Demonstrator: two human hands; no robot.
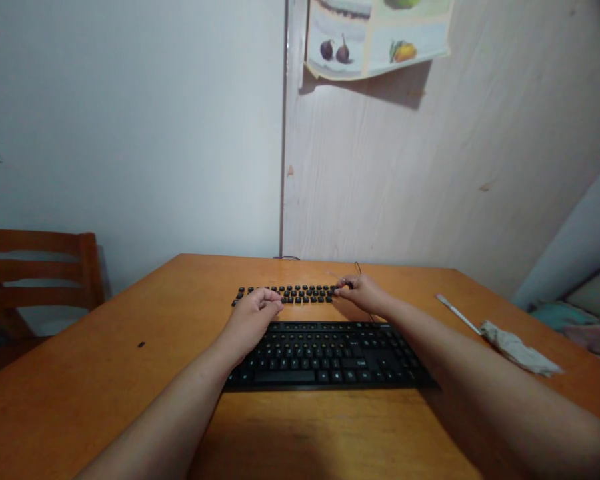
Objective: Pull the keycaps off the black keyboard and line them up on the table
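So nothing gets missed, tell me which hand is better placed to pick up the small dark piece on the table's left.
Probably the left hand: it is nearer the small dark piece, while the right hand is at the right end of the rows of keycaps.

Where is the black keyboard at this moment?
In the head view, the black keyboard lies lower-centre on the wooden table, nearer the camera than the loose keycaps, between the forearms.

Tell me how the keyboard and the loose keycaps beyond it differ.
The keyboard is one long piece; the loose keycaps are many small separate ones. The keyboard lies nearer the camera, while the loose keycaps sit farther off in rows. Both are dark and rest on the wooden table.
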